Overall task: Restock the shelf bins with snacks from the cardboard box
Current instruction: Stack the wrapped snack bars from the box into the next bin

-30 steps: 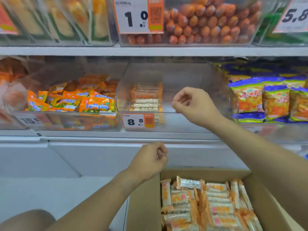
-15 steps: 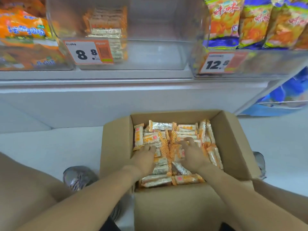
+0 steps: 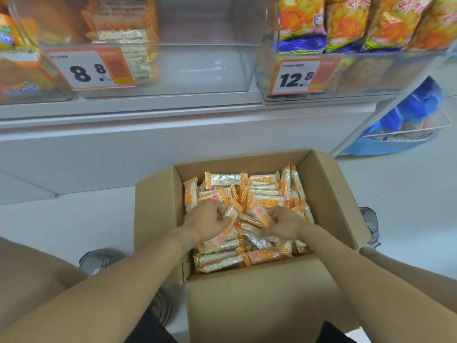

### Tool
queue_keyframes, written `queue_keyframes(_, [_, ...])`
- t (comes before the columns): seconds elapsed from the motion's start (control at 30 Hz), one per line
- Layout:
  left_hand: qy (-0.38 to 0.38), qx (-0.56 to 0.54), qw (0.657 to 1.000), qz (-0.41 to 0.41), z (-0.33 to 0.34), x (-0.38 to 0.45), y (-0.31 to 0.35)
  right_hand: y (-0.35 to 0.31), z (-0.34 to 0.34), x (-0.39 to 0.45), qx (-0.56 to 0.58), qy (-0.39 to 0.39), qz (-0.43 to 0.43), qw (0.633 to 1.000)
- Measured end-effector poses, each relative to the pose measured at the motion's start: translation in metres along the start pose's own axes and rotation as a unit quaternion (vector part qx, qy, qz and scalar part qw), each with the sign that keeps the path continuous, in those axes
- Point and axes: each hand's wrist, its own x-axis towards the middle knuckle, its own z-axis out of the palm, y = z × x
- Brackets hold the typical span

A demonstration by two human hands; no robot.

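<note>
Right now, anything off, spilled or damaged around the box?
Nothing stands out. Snack bars lie jumbled but inside the cardboard box; both hands, left and right, gather bars.

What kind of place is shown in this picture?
Most likely a shop aisle, such as a small supermarket. Clear shelf bins carry price tags reading 8.8 and 12.8, snack bags fill one bin, and a cardboard box of wrapped snack bars stands on the floor below.

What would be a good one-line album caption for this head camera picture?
Both hands, left hand and right hand, gather wrapped snack bars from a cardboard box below the shelf bin.
</note>
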Motion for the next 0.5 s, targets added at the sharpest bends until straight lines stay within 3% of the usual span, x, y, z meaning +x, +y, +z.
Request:
queue_keyframes(0.13, [-0.083,-0.234,0.963,-0.107,-0.037,-0.001,0.023,-0.042,-0.019,-0.008,0.218,0.039,-0.109,0.969])
queue_keyframes(0.27, [-0.182,-0.449,0.871,-0.086,-0.093,-0.009,0.039,-0.08,-0.032,-0.02,0.132,0.065,-0.272,0.951])
queue_keyframes(0.37, [-0.269,-0.484,0.83,-0.063,-0.138,-0.015,0.043,-0.101,-0.043,-0.023,0.042,0.108,-0.333,0.936])
queue_keyframes(0.5, [-0.319,-0.411,0.853,-0.051,-0.189,-0.028,0.051,-0.127,-0.054,-0.038,-0.029,0.215,-0.36,0.908])
